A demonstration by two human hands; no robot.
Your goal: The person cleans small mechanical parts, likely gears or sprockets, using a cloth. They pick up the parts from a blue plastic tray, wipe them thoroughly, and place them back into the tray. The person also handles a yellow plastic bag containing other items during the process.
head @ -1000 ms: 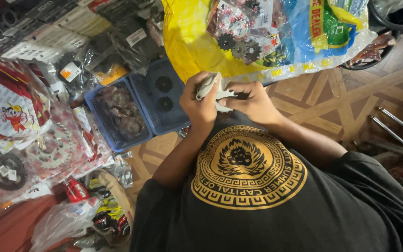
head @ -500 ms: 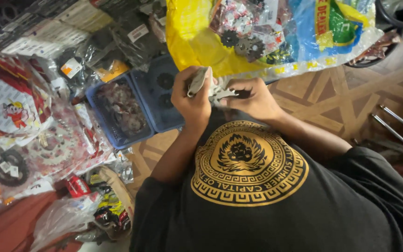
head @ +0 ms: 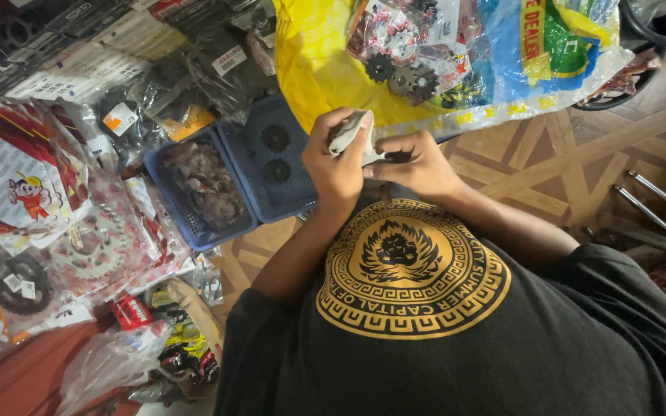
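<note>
1. This is probably a motorcycle parts shop or stockroom, though the view is dim.
2. Packaged sprockets [head: 90,246] lie heaped at the left.
3. Blue baskets [head: 233,181] hold loose gears.
4. A yellow sack [head: 310,69] holds small sprockets [head: 402,77].

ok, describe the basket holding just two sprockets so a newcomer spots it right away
Find the big yellow sack at top centre. Just below its left edge two blue baskets sit side by side, left of the left hand. The right basket holds only two dark sprockets; its neighbour is heaped with bagged parts.
</note>
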